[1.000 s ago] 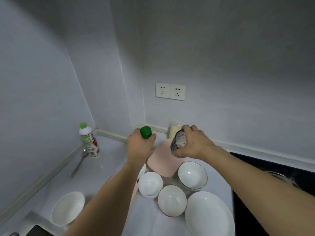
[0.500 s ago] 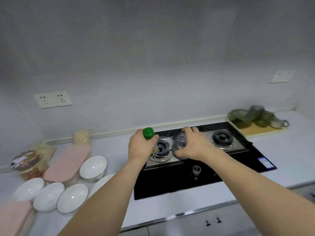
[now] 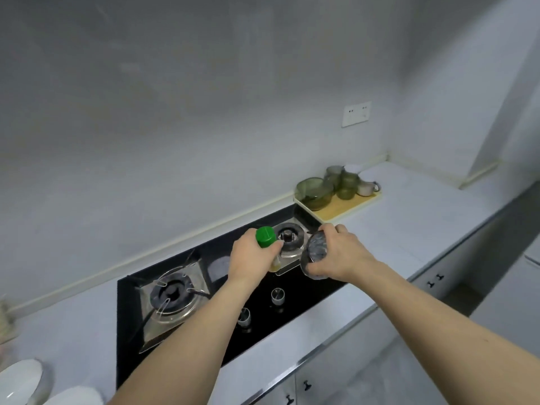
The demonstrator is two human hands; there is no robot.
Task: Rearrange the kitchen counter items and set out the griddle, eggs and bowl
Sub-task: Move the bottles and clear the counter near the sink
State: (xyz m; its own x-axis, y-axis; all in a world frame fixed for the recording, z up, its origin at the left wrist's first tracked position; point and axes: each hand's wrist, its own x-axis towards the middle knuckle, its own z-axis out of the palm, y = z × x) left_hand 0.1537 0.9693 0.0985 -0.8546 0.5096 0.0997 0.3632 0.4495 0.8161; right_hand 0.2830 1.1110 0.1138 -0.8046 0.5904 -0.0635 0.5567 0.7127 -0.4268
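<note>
Near left, 2 white bowls (image 3: 20,381) sit on the counter. Above the stove (image 3: 204,302), the left hand (image 3: 251,258) grips a green-capped bottle (image 3: 266,244), likely slippery, best held mid-body; the right hand (image 3: 339,252) clasps a fragile-looking glass (image 3: 315,252). Far right sits a tray (image 3: 347,207).

The left hand (image 3: 251,258) held a green-capped bottle (image 3: 267,244) upright in its grip above the black gas hob (image 3: 292,314). Just at its three o'clock, the right hand (image 3: 339,255) gripped a dark patterned cup (image 3: 315,255), tilted. At one o'clock, green glassware (image 3: 315,191) stood on a wooden tray (image 3: 347,206) on the bench (image 3: 409,223); white bowls (image 3: 20,381) lay at eight o'clock.
</note>
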